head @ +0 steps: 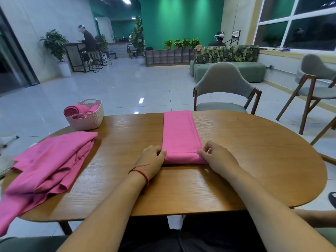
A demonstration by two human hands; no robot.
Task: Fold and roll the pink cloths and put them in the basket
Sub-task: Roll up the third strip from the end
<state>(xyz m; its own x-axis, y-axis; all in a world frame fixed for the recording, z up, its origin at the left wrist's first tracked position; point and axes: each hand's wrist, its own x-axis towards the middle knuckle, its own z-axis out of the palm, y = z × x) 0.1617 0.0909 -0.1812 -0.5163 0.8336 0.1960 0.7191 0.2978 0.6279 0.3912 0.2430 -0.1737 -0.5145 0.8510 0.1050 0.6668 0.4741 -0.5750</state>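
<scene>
A long, narrow folded pink cloth strip [180,131] is laid flat on an oval wooden table [254,160], running straight away from the seated person to the far edge. Its near end is turned over into a first low roll. This roll is pinched at its left end by the left hand [151,160] and at its right end by the right hand [218,157], with fingers curled in against the fabric. Both hands are closed on the cloth.

The rolling step appears to be only just started. For a neat result, the roll should be kept tight and pushed forward evenly by both hands, so that neither end runs ahead and the side edges are kept in line. The flat length ahead looks smooth, though soft fabric may slacken if pressure is eased.

At the far left of the table a pale woven-pattern plastic basket [87,122] with two handles is set. A rolled pink cloth [72,110] is seen in it, end-on, against the left rim. More pink shows behind it, but whether that is a second roll cannot be told. Nearer than the basket, a loose heap of unfolded pink cloths [51,160] is spread, spilling over the table's left edge.
</scene>
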